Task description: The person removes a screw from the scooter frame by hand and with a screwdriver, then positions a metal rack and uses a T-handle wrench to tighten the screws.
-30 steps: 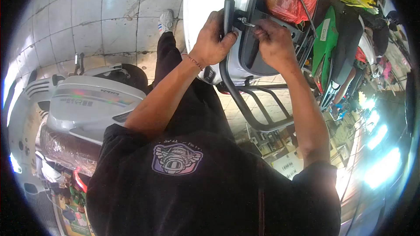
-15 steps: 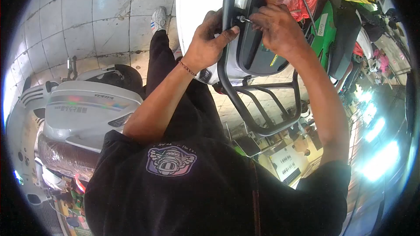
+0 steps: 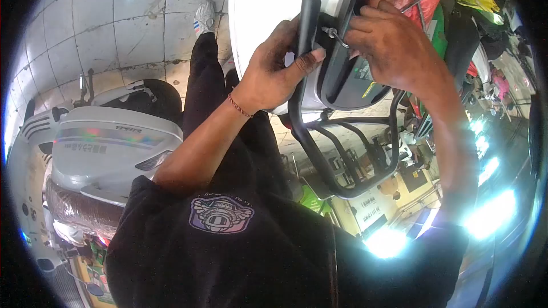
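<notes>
lettering [image 3: 87,149] on the scooter [image 3: 111,165] and the shirt [image 3: 262,259] cannot be read

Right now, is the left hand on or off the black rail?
On: left hand has its thumb across the black rail, fingertips hidden.

A matte black tubular rack [image 3: 313,151] runs right of the middle, its rounded end pointing far, its looped, barred part reaching near and right. Just right of its far end sits a small silvery bolt [image 3: 330,32]. A thin, shiny metal tool [image 3: 341,39] slants near and right from the bolt.
</notes>
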A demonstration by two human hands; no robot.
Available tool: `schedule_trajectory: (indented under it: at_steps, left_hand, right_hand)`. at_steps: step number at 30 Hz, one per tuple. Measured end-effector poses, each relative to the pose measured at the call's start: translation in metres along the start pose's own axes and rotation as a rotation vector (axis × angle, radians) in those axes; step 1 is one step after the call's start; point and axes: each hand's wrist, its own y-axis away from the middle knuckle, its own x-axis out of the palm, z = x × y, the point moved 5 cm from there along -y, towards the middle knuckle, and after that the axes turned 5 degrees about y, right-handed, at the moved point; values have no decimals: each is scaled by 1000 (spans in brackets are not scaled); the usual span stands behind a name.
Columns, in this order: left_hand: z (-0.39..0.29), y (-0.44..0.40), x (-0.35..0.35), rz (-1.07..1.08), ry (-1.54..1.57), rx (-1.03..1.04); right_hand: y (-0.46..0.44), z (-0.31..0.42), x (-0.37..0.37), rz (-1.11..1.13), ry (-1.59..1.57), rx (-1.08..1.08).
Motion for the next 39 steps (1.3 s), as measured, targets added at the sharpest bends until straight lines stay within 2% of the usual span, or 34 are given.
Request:
schedule_trajectory:
  at_steps: [2, 5, 8, 14, 16, 17, 19, 21, 23, 25, 26, 30, 33, 35, 39]
  left_hand:
    - [0, 0, -2, 9, 20, -22]
    - [-1, 0, 0, 16, 49, -20]
    - [1, 1, -1, 22, 41, 12]
    - [4, -2, -5, 43, -18, 119]
    - [5, -2, -5, 41, -6, 119]
    - [7, -2, -5, 51, 0, 104]
    - [7, -3, -6, 60, 8, 90]
    - [1, -4, -5, 79, -90, 161]
    - [4, -4, -5, 85, -69, 137]
    - [4, -3, -5, 86, -51, 112]
    - [3, -3, -5, 89, -31, 80]
    - [3, -3, -5, 110, -23, 77]
    - [1, -5, -5, 129, -70, 90]
    - [2, -5, -4, 129, -92, 95]
    - [2, -4, -4, 109, -83, 127]
  right_hand:
    - [-3, -1, 0, 50, -44, 3]
    - [-6, -2, 0, 78, 86, -35]
    - [-13, -2, -9, -43, -5, -100]
    - [-7, -11, 4, 52, -116, 7]
    - [-1, -16, 11, -53, -335, 154]
    - [1, -15, 15, -48, -332, 156]
    - [3, -15, 15, -189, -429, 205]
    - [7, -13, 20, -244, -393, 236]
    - [10, -10, 22, -299, -356, 265]
    - [13, 0, 21, -359, -298, 176]
    - [18, 1, 27, -377, -339, 262]
    - [19, 4, 30, -427, -366, 325]
    - [22, 1, 28, -482, -392, 305]
    - [15, -2, 24, -389, -287, 159]
    - [16, -5, 34, -365, -325, 167]
